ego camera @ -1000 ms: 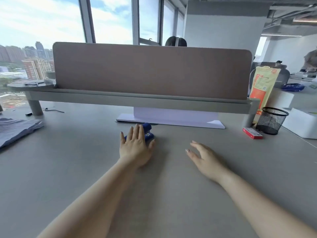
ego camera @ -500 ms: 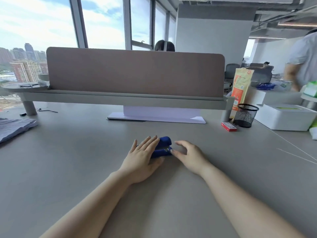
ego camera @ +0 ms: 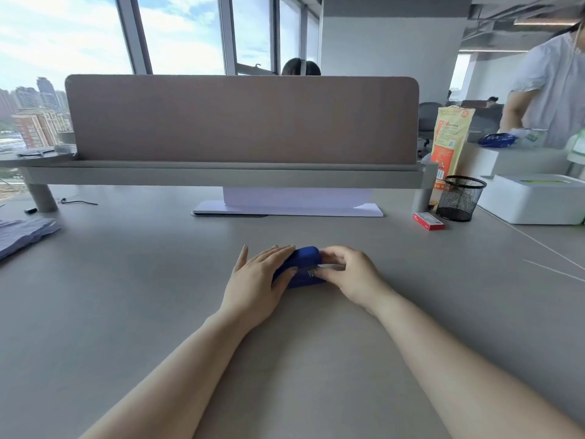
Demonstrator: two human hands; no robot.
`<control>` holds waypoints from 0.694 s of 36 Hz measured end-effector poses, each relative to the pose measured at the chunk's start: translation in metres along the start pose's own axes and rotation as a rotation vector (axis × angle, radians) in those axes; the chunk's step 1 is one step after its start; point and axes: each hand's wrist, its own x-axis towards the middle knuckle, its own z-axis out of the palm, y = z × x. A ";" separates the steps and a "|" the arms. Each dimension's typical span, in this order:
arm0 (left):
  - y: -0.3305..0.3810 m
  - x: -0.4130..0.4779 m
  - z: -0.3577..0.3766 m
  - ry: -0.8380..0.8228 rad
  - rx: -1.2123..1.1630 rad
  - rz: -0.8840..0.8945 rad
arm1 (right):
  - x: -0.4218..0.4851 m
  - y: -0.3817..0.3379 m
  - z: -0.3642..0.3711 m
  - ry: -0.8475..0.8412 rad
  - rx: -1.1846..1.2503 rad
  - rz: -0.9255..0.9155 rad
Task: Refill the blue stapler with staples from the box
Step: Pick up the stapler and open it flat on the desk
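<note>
The blue stapler (ego camera: 304,267) lies on the grey desk (ego camera: 158,296) straight ahead of me, between both hands. My left hand (ego camera: 258,282) lies over its left end, thumb pressed against its near side. My right hand (ego camera: 349,275) grips its right end, and a thin metal strip of the stapler sticks out under those fingers. The red staple box (ego camera: 428,221) sits closed at the far right of the desk, well away from both hands.
A black mesh pen cup (ego camera: 460,202) and a white box (ego camera: 535,198) stand right of the staple box. A desk divider (ego camera: 240,118) with a shelf runs across the back, white paper (ego camera: 288,207) beneath it. Folded cloth (ego camera: 22,232) lies far left. A person (ego camera: 550,80) stands at the right.
My left hand dragged the stapler from the back of the desk toward me. My right hand came in and closed on the stapler's right end, where a metal strip now shows.
</note>
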 end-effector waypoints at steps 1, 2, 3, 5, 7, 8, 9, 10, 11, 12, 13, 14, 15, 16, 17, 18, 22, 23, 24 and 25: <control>0.000 0.000 0.000 0.012 -0.010 0.007 | 0.000 0.001 0.000 0.004 0.017 0.002; 0.001 0.000 -0.001 0.025 -0.019 0.014 | -0.001 0.001 0.000 0.009 0.028 0.000; 0.001 -0.001 -0.001 0.038 -0.023 0.018 | -0.001 0.001 0.000 0.016 0.032 -0.005; 0.000 -0.001 -0.001 0.063 -0.023 0.018 | -0.002 0.001 0.000 0.030 0.022 -0.021; 0.001 -0.001 -0.001 0.086 -0.027 0.015 | -0.004 0.001 0.000 0.026 0.018 -0.035; 0.002 -0.001 -0.001 0.091 -0.030 0.015 | -0.005 0.000 0.001 0.019 0.021 -0.039; 0.002 -0.001 -0.001 0.090 -0.034 0.015 | -0.006 0.000 0.001 0.010 0.027 -0.043; 0.003 -0.001 -0.001 0.089 -0.038 0.015 | -0.007 -0.001 0.002 0.004 0.033 -0.046; 0.003 -0.001 -0.001 0.090 -0.045 0.013 | -0.008 -0.001 0.002 0.001 0.036 -0.049; 0.003 -0.001 -0.001 0.093 -0.052 0.011 | -0.008 -0.002 0.002 0.002 0.039 -0.054; 0.003 -0.001 -0.001 0.095 -0.059 0.009 | -0.008 -0.002 0.002 0.003 0.039 -0.058; 0.003 -0.001 -0.002 0.099 -0.065 0.011 | -0.008 -0.002 0.003 0.003 0.035 -0.064; 0.003 -0.001 -0.002 0.102 -0.069 0.016 | -0.009 -0.003 0.003 -0.001 0.025 -0.067; 0.003 -0.001 -0.002 0.107 -0.070 0.020 | -0.009 -0.003 0.003 -0.008 0.015 -0.069; 0.003 -0.001 -0.002 0.114 -0.071 0.025 | -0.009 -0.002 0.003 -0.017 0.013 -0.069; 0.004 0.000 -0.002 0.123 -0.074 0.027 | -0.008 -0.002 0.004 -0.026 0.015 -0.071; 0.007 0.002 -0.009 0.193 -0.162 -0.007 | -0.005 -0.002 0.004 -0.017 -0.049 -0.085; 0.008 0.004 -0.012 0.205 -0.206 -0.019 | -0.005 -0.002 0.004 -0.010 -0.048 -0.092; 0.009 0.005 -0.015 0.212 -0.254 -0.031 | -0.005 -0.002 0.003 -0.004 -0.047 -0.108; 0.010 0.006 -0.018 0.217 -0.299 -0.046 | -0.005 -0.002 0.002 0.002 -0.046 -0.127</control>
